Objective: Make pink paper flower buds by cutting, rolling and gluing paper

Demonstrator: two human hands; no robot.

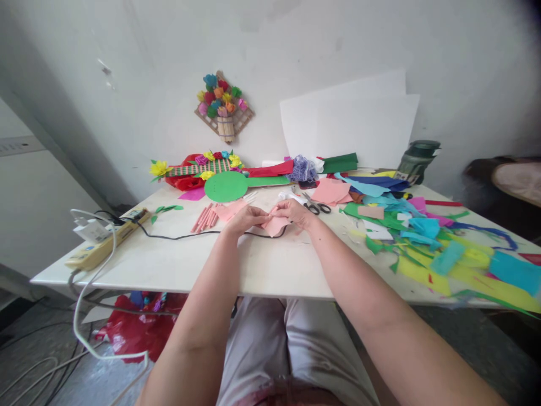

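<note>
Both hands meet over the middle of the table, pinching a piece of pink crepe paper (275,225) that hangs below the fingers. My left hand (248,219) is closed on its left upper edge. From the other side, my right hand (292,212) closes on the same edge, fingertips nearly touching the left ones. Several rolled pink paper tubes (205,217) lie left of my left hand, beside a flat pink sheet (230,210). Black-handled scissors (318,208) rest just beyond my right hand. A black cable (181,236) runs across the table under the hands.
A yellow power strip (95,251) with plugs sits at the left edge. Coloured paper scraps (422,237) cover the right side. At the back are a green paper disc (226,186), a purple yarn bundle (303,169) and a dark bottle (418,160). A flower decoration (224,107) hangs on the wall.
</note>
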